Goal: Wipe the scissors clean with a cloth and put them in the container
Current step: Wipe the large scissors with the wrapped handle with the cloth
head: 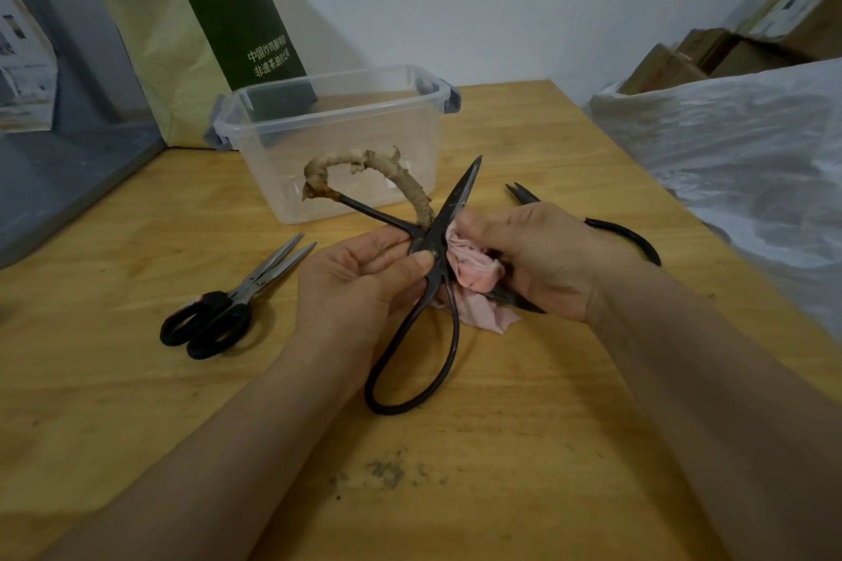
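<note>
Left of the grip, black-handled scissors point(228, 310) lie on the table point(524, 446). The left hand point(360, 282) pinches the big iron scissors point(439, 237) at their pivot, above the table, in front of the container point(337, 123). Just right, the right hand point(551, 255) grips the pink cloth point(474, 269) against the blades. Beyond it lie dark scissors point(628, 237).

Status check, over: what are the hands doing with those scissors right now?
Left hand grips dark scissors at the pivot. Right hand presses pink cloth on a blade. Container open behind, path clear; black-handled scissors and another dark pair lie aside.
</note>
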Demonstrator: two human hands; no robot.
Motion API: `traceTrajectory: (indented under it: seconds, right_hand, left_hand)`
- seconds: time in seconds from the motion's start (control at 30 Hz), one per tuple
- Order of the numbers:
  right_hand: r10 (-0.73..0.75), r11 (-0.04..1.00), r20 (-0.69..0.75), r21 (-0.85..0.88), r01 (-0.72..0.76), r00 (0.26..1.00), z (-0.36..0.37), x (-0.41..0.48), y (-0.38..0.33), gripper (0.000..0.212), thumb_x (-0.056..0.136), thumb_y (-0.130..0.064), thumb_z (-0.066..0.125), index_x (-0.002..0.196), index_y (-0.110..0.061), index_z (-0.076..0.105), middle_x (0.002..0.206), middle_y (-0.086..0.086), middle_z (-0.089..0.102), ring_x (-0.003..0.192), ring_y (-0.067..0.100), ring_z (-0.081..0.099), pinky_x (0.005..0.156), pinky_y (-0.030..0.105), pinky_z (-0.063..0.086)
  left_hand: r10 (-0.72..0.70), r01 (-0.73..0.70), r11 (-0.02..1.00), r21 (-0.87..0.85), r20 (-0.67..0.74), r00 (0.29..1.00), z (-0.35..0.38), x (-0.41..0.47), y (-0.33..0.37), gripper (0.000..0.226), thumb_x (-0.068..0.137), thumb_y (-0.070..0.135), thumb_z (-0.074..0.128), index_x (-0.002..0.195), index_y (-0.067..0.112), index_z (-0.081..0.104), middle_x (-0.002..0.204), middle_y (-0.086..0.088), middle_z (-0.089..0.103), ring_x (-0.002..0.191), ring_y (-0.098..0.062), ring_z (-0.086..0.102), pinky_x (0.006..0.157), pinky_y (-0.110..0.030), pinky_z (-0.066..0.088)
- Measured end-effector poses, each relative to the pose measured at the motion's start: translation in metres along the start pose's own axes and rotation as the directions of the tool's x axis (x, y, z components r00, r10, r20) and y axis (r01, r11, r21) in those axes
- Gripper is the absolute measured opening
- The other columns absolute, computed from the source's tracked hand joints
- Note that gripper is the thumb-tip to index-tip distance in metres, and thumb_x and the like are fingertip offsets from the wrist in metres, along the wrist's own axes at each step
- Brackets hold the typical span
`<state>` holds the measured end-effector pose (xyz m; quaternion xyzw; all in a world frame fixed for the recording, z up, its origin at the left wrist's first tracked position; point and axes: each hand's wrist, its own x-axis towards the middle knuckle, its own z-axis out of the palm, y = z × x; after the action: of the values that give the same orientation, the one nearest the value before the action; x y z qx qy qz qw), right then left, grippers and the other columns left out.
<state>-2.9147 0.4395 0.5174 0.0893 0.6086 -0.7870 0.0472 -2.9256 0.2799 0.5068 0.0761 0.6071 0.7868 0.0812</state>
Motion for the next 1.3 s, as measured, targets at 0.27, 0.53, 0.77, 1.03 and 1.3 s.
traceTrajectory:
  seconds: [0.27,0.53,0.77,1.03,1.3]
  right_hand:
    - [-0.131,0.986,-0.101,-0.113,0.119,0.986,0.01,0.001,0.008,0.013,0.072,-0.003,0.073,0.08,0.007,0.067,0.061,0.009,0.066,0.054,0.015,0.061,0.057,0.026,0.054]
    - [-0.161,0.979,-0.294,0.07,0.189,0.942,0.009,0.007,0.008,0.009,0.083,-0.008,0.067,0.077,-0.001,0.068,0.073,0.014,0.07,0.062,0.02,0.065,0.058,0.029,0.058]
    - [-0.066,0.994,0.039,-0.08,0.069,0.997,0.004,-0.003,0.006,0.015,0.079,-0.001,0.066,0.094,0.002,0.069,0.072,0.011,0.068,0.06,0.016,0.063,0.052,0.024,0.054]
    - [-0.073,0.98,-0.241,0.164,0.115,0.968,0.009,0.004,0.007,0.019,0.075,-0.003,0.073,0.092,0.004,0.069,0.078,0.019,0.071,0.064,0.025,0.068,0.058,0.035,0.059]
    - [0.015,0.989,0.007,0.148,-0.015,1.0,0.001,-0.001,-0.002,0.028,0.078,-0.026,0.066,0.093,-0.003,0.069,0.079,0.011,0.069,0.07,0.02,0.065,0.066,0.03,0.057]
  left_hand:
    - [-0.001,0.0,1.0,0.023,0.007,1.0,0.0,-0.001,-0.001,0.033,0.077,-0.009,0.064,0.11,-0.002,0.065,0.094,-0.011,0.074,0.077,-0.017,0.072,0.057,-0.018,0.054]
    - [-0.008,0.008,1.0,0.018,0.024,1.0,0.004,-0.003,-0.001,0.029,0.078,-0.008,0.063,0.106,0.001,0.066,0.091,-0.009,0.075,0.072,-0.014,0.072,0.055,-0.016,0.052]
    - [-0.011,0.011,1.0,-0.018,0.001,1.0,-0.002,-0.001,0.0,0.027,0.077,-0.009,0.063,0.102,0.0,0.065,0.088,-0.01,0.074,0.071,-0.016,0.072,0.057,-0.018,0.055]
    - [0.011,-0.012,1.0,0.027,0.036,0.999,0.002,-0.002,-0.002,0.036,0.078,-0.007,0.064,0.113,-0.001,0.063,0.095,-0.01,0.074,0.079,-0.017,0.072,0.058,-0.017,0.054]
    - [0.015,-0.015,1.0,-0.006,0.014,1.0,-0.001,-0.001,-0.001,0.036,0.075,-0.006,0.065,0.11,0.001,0.064,0.092,-0.009,0.074,0.077,-0.016,0.072,0.06,-0.019,0.056]
